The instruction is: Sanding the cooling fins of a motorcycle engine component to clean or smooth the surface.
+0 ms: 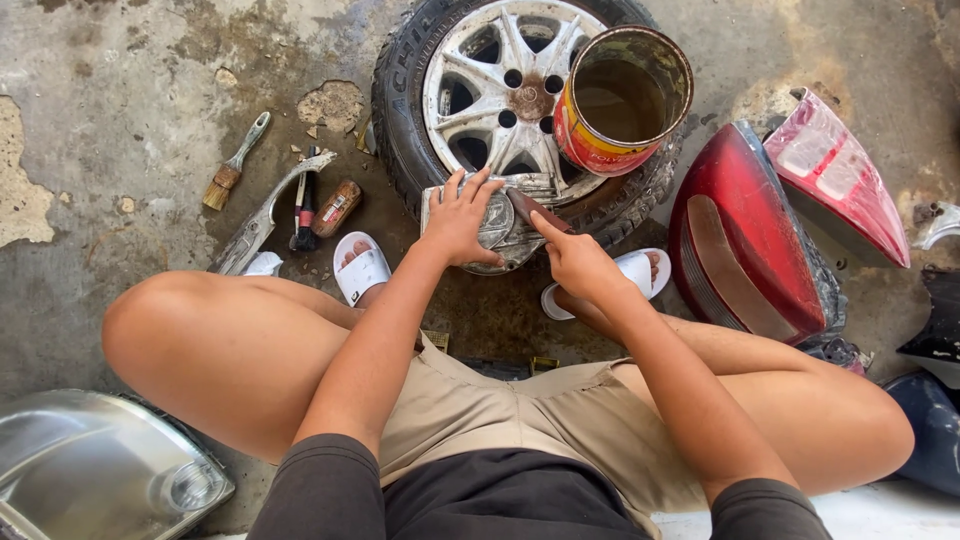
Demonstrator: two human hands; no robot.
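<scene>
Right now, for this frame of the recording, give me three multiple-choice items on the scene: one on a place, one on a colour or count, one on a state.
1. Where does the open tin can sit?
A. on the wheel lying flat
B. beside the paintbrush
C. on the person's lap

2. What colour are the two lamp covers at the right?
A. blue
B. red
C. green

3. What is the left hand doing?
A. hanging free in the air
B. gripping the paintbrush
C. pressing flat on a silvery metal part

Answers:
1 A, the can rests on the wheel, over its rim and tyre.
2 B, both lamp covers are red.
3 C, its fingers spread over the metal part at the tyre's edge, while the right hand holds a small reddish-brown piece against it; the paintbrush lies untouched on the floor.
</scene>
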